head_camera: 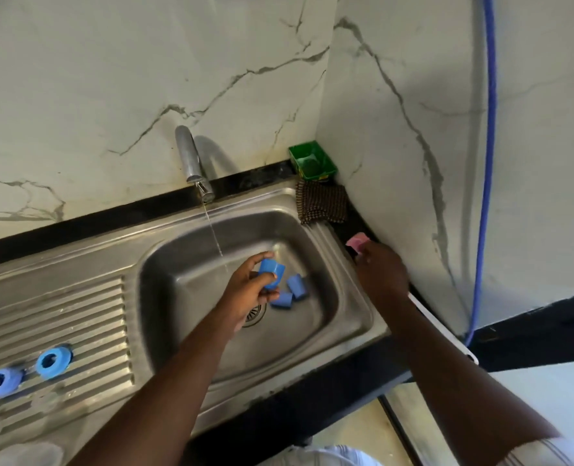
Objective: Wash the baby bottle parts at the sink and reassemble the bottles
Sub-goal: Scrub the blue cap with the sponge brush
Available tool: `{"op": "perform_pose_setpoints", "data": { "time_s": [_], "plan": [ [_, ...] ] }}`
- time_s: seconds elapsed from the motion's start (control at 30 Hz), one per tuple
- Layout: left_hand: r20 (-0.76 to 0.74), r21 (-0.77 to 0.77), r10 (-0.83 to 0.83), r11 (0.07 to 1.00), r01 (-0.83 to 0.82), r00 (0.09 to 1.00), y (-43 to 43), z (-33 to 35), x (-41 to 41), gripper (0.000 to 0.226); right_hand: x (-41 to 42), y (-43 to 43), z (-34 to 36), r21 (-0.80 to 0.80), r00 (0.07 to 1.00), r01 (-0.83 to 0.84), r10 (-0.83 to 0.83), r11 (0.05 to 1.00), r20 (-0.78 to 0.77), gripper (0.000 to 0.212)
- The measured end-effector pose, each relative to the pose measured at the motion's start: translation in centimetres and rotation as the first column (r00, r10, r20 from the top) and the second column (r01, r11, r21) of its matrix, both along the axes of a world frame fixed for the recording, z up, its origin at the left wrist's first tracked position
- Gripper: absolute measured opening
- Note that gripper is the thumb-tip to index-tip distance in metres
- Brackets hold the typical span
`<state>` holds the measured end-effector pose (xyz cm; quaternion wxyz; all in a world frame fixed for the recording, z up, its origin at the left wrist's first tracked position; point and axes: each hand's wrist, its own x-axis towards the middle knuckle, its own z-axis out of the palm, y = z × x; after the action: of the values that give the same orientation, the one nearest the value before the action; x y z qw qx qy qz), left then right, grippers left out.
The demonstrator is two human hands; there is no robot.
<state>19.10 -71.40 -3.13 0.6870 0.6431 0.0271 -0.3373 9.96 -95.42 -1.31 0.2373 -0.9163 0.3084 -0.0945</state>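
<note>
A stainless-steel sink set in a black stone table is the landmark here. Over the middle of its basin the left hand pinches a small blue plastic bottle cap between thumb and curled fingers, just beside the thin stream of water from the chrome tap at the sink's back rim. The cap's long axis stands nearly upright, tipped a little. Which end is open I cannot tell.

Two more blue caps lie on their sides on the basin floor, just right of that hand and close to the drain. The farther lying cap runs slantwise toward the sink's right wall, and the nearer lying cap lies more crosswise. They almost touch.

On the table along the sink's right edge, a bottle brush with a pink sponge head and a white handle lies lengthwise, head toward the back corner. The right hand rests on it, knuckles up, fingertips at the pink head. Whether the fingers are closed round it cannot be told.

On the ribbed drainboard left of the basin sit two blue screw rings, holes upward, side by side.

The two hands are well apart.
</note>
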Motion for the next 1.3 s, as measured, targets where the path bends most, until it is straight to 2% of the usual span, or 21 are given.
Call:
{"op": "perform_pose_setpoints", "data": {
  "time_s": [0.13,0.23,0.43,0.57,0.67,0.77,0.87,0.97,1.07,1.13,1.2,1.3],
  "plan": [
    [-0.063,0.0,-0.095,0.995,0.095,0.993,0.0,1.4,-0.9,0.021,-3.0,-2.4,-0.6,-0.18,0.953,0.106,-0.151,0.978,-0.261,0.021],
    [-0.021,0.01,-0.161,0.987,0.161,0.987,0.6,1.7,-1.3,0.013,-4.0,-3.1,-0.9,-0.239,0.936,0.128,-0.197,0.962,-0.292,0.018],
    [-0.005,0.0,-0.054,0.999,0.054,0.999,2.1,2.3,-2.0,0.011,-5.1,-3.1,-1.4,-0.25,0.925,0.096,-0.179,0.963,-0.336,0.011],
    [-0.015,-0.066,-0.004,0.998,0.003,1.0,3.2,2.5,-2.2,0.01,-4.6,-2.4,-0.9,-0.181,0.975,-0.01,-0.031,0.983,-0.22,0.016],
    [0.011,-0.144,0.069,0.987,-0.067,0.998,4.1,2.6,-2.4,0.011,-3.3,0.1,0.7,0.077,0.99,-0.085,0.093,0.993,-0.109,0.01],
    [0.018,-0.245,0.163,0.957,-0.154,0.986,5.1,3.2,-2.2,0.014,-1.5,4.0,2.7,0.23,0.982,-0.185,0.171,0.955,0.079,0.016],
    [0.042,-0.289,0.258,0.928,-0.236,0.965,6.2,4.0,-1.6,0.015,-0.3,8.5,4.7,0.318,0.94,-0.304,0.229,0.898,0.252,0.009],
    [0.084,-0.295,0.326,0.911,-0.289,0.942,7.6,4.7,-0.8,0.013,0.3,12.4,5.7,0.336,0.889,-0.423,0.314,0.842,0.332,0.01],
    [0.108,-0.291,0.367,0.9,-0.324,0.924,8.7,5.1,-0.1,0.015,0.8,14.6,5.6,0.298,0.849,-0.512,0.42,0.806,0.322,0.016],
    [0.133,-0.257,0.369,0.909,-0.328,0.92,9.6,5.0,0.2,0.013,1.6,15.4,5.4,0.283,0.867,-0.48,0.4,0.83,0.298,0.013],
    [0.132,-0.241,0.378,0.909,-0.34,0.916,10.4,4.5,0.4,0.023,2.3,16.0,5.5,0.264,0.891,-0.43,0.359,0.864,0.277,0.015],
    [0.104,-0.264,0.393,0.897,-0.356,0.914,11.4,4.3,0.4,0.022,2.2,17.5,5.8,0.202,0.865,-0.477,0.417,0.855,0.279,0.008]
  ]
}}
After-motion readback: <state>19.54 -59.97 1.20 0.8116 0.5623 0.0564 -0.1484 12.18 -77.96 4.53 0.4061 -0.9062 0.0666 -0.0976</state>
